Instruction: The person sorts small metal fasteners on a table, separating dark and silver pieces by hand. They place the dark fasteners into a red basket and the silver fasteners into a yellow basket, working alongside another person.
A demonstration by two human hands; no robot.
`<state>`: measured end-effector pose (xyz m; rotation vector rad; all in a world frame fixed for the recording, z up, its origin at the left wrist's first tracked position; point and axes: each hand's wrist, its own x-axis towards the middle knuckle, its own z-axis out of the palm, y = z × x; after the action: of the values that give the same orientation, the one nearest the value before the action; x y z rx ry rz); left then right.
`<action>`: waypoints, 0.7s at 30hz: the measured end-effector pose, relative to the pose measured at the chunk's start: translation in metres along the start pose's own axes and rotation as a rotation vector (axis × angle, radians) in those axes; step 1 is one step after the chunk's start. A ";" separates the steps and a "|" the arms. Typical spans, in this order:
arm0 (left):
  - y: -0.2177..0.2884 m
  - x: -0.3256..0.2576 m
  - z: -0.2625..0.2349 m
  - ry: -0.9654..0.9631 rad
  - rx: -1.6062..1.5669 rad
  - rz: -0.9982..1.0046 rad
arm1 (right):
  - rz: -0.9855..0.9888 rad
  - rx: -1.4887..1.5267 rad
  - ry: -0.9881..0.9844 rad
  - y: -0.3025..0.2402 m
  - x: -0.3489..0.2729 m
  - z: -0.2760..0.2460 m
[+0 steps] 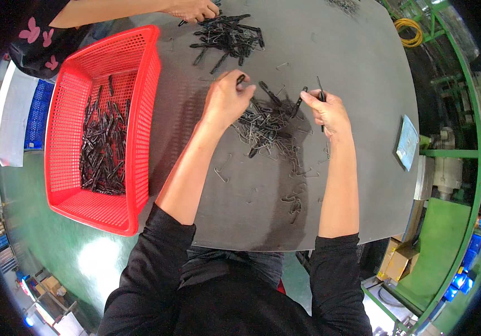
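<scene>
My left hand (pixel 228 99) is closed on a small black plastic piece (pixel 241 79), with a thin wire sticking out on its left. My right hand (pixel 330 113) pinches another slim black piece with holes (pixel 298 104) between thumb and finger. Upright in that same hand is a thin dark rod-like tool (pixel 321 94); its exact kind is unclear. Between and below the hands lies a tangled pile of bent wire hooks and black pieces (pixel 263 124). Loose wire hooks (pixel 222 169) are scattered toward me on the grey table (pixel 240 213).
To the left, a red perforated plastic basket (pixel 146 129) holds many black pieces (pixel 104 148). A second pile of black pieces (pixel 226 38) lies at the far side, where another person's hand (pixel 193 10) works. At the right edge sits a light-blue packet (pixel 407 143); green metal framing (pixel 450 153) stands beyond.
</scene>
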<state>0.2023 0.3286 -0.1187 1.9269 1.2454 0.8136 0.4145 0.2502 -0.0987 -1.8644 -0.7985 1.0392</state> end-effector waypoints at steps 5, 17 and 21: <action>-0.003 0.013 0.032 0.043 0.240 0.266 | 0.037 0.444 -0.140 0.007 -0.006 -0.022; -0.014 0.019 0.005 -0.193 -0.076 0.010 | -0.325 -0.720 0.139 0.006 0.039 0.022; 0.014 -0.006 -0.028 -0.170 -0.706 -0.280 | -0.181 -0.868 -0.017 -0.013 0.038 0.026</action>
<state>0.1845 0.3246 -0.0921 1.1961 0.9250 0.7847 0.4073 0.2960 -0.1087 -2.4120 -1.5681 0.6210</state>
